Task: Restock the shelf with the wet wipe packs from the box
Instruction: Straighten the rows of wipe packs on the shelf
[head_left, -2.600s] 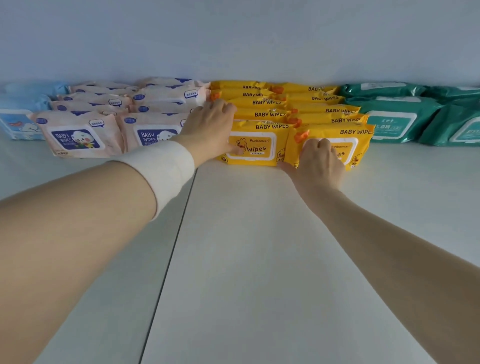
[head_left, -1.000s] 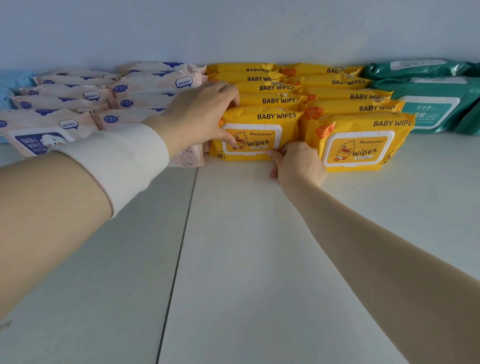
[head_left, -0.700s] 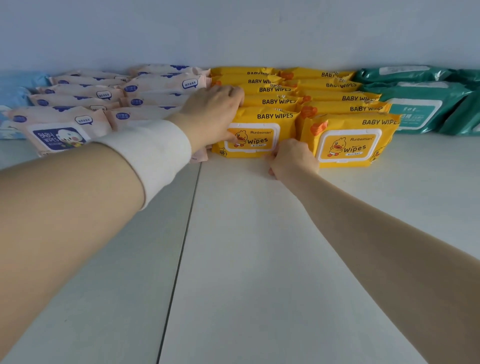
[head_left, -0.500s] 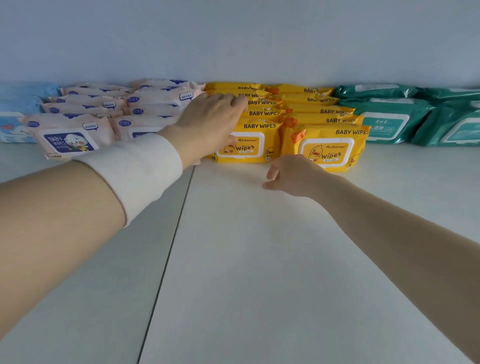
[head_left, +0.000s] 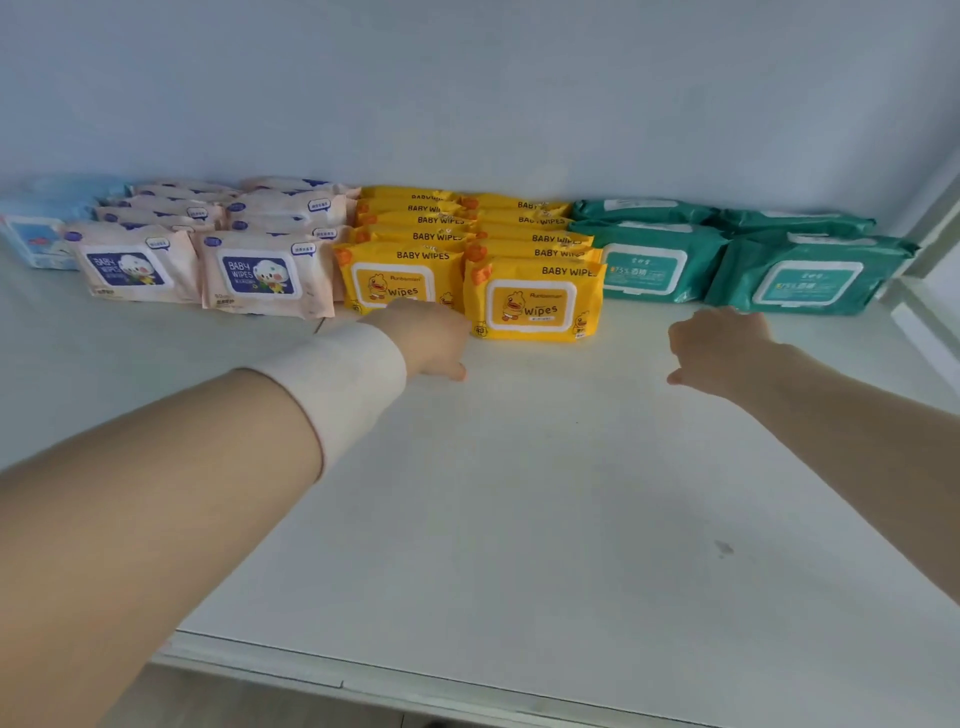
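Note:
Wet wipe packs stand in rows at the back of the white shelf (head_left: 519, 493): pink packs (head_left: 254, 275), yellow packs (head_left: 535, 301) and green packs (head_left: 649, 265). My left hand (head_left: 431, 338) hangs just in front of the front-left yellow pack (head_left: 395, 280), fingers loosely curled downward, holding nothing. My right hand (head_left: 722, 348) hovers over the bare shelf in front of the green packs, also loosely curled and empty. Neither hand touches a pack. The box is out of view.
Light blue packs (head_left: 36, 234) sit at the far left. The wall (head_left: 467, 93) rises right behind the rows. A shelf upright (head_left: 930, 228) stands at the right. The shelf's front edge (head_left: 363, 670) shows at the bottom, with bare shelf in front of the packs.
Both hands have let go of the yellow packs and drawn back toward me. My right hand has moved right, in front of the green packs. The view has pulled back, showing the shelf's front edge.

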